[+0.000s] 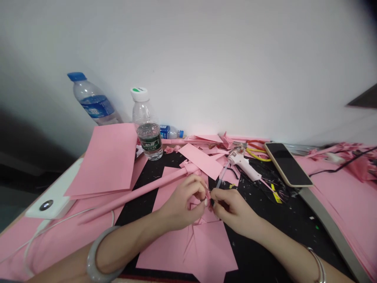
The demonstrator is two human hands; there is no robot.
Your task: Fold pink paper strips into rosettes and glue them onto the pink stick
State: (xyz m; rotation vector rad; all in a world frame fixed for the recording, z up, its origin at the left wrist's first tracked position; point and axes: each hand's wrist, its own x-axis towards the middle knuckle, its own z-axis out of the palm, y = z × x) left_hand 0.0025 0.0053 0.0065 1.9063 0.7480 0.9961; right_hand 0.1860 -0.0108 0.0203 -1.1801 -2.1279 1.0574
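**Pinching Finely, Risking a Tear**

Gripping with both hands: left hand (182, 202) and right hand (232, 208) closing fingertips on one small pink paper piece (208, 196), holding it just above the loose pink sheets (206, 247) lying at the middle of the near edge of the bench (265, 236).

Judging the risks:
- Likely tearing or crushing the piece if squeezing unevenly, with so little of it showing between the fingertips.
- Possibly brushing the glue gun (244, 165), lying just beyond the right hand with its nozzle pointing toward the fingers, and smearing glue or burning skin if hot.
- Possibly nudging the long pink paper roll (132, 194) lying just past the left hand.

Moving back to the containers:
- White-capped bottle (146, 125) standing upright and capped toward the far edge, looking nearly empty, though not showing clearly.
- Small bottle (171, 132) lying on its side against the wall (206, 59), contents not showing.
- Blue-capped bottle (94, 102) leaning at the far left corner, capped, seeming to be holding clear water.
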